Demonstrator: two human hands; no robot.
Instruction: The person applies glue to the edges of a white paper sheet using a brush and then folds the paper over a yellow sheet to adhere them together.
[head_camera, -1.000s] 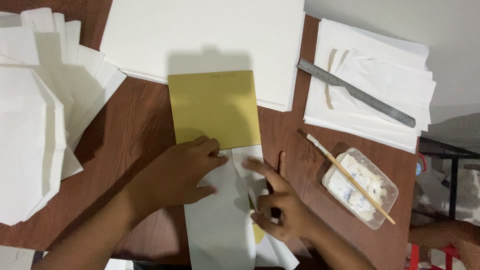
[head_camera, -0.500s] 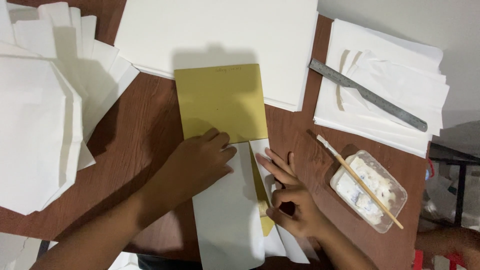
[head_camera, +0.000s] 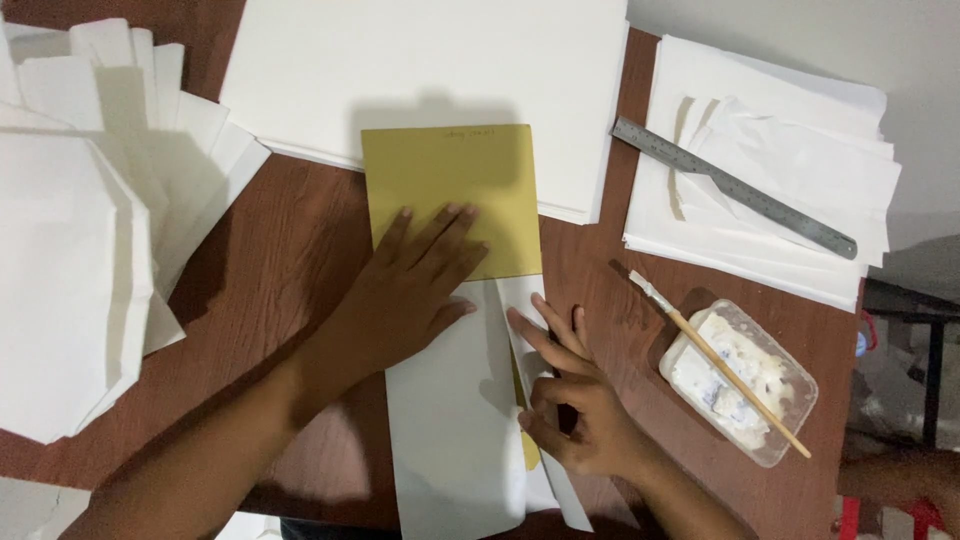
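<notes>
My left hand (head_camera: 405, 290) lies flat and open, fingers spread across the lower edge of the yellow card (head_camera: 450, 195), pinning it to the brown table (head_camera: 290, 250). My right hand (head_camera: 570, 400), just below the card's lower right corner, pinches the folded flap of white paper (head_camera: 450, 420) that wraps the card's bottom half.

Single head cam, looking straight down, close over the brown wooden table (head_camera: 300, 240); no second view overlapping.
</notes>
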